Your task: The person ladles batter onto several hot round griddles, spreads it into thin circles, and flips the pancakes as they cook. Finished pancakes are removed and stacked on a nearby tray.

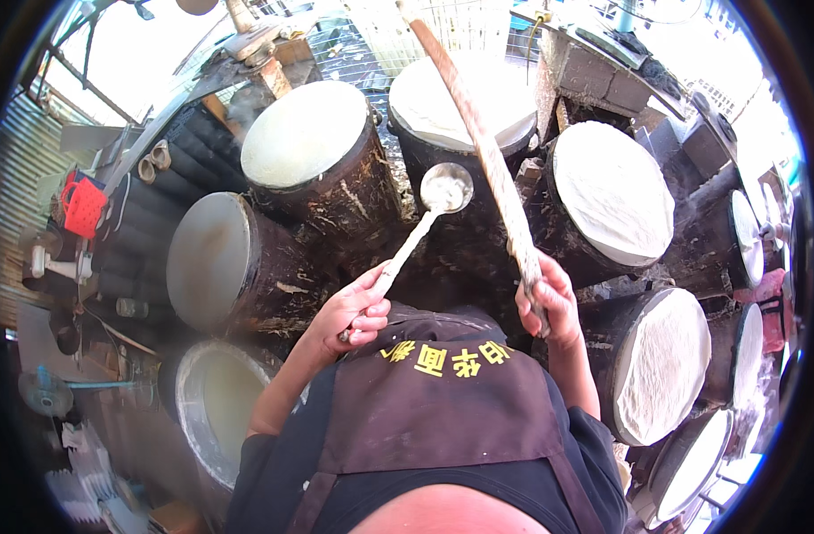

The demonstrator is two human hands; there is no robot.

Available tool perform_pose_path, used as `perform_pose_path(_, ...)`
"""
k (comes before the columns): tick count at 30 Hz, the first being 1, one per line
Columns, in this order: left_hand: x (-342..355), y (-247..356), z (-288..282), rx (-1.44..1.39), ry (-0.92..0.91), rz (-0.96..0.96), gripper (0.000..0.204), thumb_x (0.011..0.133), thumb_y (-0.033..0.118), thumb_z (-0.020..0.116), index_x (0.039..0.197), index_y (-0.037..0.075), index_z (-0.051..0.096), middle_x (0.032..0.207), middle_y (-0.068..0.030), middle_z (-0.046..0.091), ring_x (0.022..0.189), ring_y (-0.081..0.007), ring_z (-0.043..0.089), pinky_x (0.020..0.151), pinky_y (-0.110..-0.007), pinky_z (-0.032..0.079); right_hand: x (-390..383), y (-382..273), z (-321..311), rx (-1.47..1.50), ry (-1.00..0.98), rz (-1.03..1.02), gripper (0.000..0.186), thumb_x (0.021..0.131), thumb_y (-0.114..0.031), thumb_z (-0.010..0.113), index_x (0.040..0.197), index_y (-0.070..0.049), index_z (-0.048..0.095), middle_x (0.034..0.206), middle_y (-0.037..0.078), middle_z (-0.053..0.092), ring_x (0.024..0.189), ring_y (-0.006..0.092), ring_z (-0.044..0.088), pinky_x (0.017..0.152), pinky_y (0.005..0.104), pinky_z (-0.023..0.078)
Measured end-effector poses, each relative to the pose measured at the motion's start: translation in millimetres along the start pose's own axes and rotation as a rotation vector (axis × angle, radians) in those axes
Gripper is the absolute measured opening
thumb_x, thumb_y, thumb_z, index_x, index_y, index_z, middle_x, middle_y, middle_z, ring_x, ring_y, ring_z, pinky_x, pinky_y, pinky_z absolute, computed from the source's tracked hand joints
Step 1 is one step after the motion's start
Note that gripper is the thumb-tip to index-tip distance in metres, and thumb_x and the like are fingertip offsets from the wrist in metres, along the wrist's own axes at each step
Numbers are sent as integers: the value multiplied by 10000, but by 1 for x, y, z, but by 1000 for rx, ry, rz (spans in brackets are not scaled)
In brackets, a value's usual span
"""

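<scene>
Ladle (445, 190) gripped by its handle in closed left hand (355, 311), bowl reaching forward between two round steamer drums (305, 133). Stick (481, 142), long and flat, clamped in closed right hand (551, 303), slanting up and away. One ladle, one stick.

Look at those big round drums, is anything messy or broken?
Nothing looks broken. The dark drum sides are streaked with pale dried drips, so they look messy. The left hand holds a ladle and the right hand holds a long flat stick. Most white tops look smooth and even.
</scene>
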State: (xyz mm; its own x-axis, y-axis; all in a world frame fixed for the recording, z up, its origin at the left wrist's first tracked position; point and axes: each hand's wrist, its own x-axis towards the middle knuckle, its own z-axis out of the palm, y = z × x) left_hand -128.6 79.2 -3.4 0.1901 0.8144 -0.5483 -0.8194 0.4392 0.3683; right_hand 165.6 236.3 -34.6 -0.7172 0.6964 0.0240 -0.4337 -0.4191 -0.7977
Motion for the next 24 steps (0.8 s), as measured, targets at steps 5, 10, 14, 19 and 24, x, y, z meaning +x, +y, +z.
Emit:
perform_pose_path(5, -22, 9, -17, -117, -19, 63, 470, 1019, 92, 346, 1456, 258, 304, 712, -26, 376, 450, -69, 328, 328, -192, 301, 59, 1, -31, -198, 187, -32, 504, 953, -163, 523, 1422, -55, 375, 756, 83, 606, 455, 84, 497, 400, 200, 412)
perform_pose_path(10, -53, 22, -28, -152, -65, 173, 501, 1008, 99, 402, 1468, 260, 285, 707, -27, 373, 446, -63, 324, 320, -190, 322, 118, 23, -89, -358, 403, 61, 503, 925, -86, 551, 1401, -17, 404, 774, 92, 617, 521, 96, 528, 453, 232, 453)
perform_pose_path(14, -76, 23, -33, -165, -12, 230, 505, 1011, 103, 386, 1472, 280, 278, 707, -27, 374, 443, -64, 324, 311, -195, 319, 161, 30, -95, -612, 418, 78, 462, 924, -80, 538, 1380, -85, 464, 763, 69, 620, 516, 66, 514, 438, 217, 435)
perform_pose_path(19, -90, 16, -41, -199, 21, 259, 504, 1016, 117, 375, 1475, 297, 268, 706, -28, 376, 441, -65, 326, 310, -195, 332, 197, 59, -119, -1513, 494, -69, 484, 828, -144, 551, 1302, -241, 542, 868, 227, 645, 888, 415, 635, 816, 486, 505)
perform_pose_path(24, -96, 14, -47, -218, 29, 263, 513, 1018, 119, 361, 1483, 297, 241, 706, -29, 373, 434, -65, 314, 309, -200, 330, 190, 55, -99, -1984, 475, 58, 597, 854, -60, 504, 1405, -264, 396, 875, 263, 614, 796, 403, 660, 725, 476, 537)
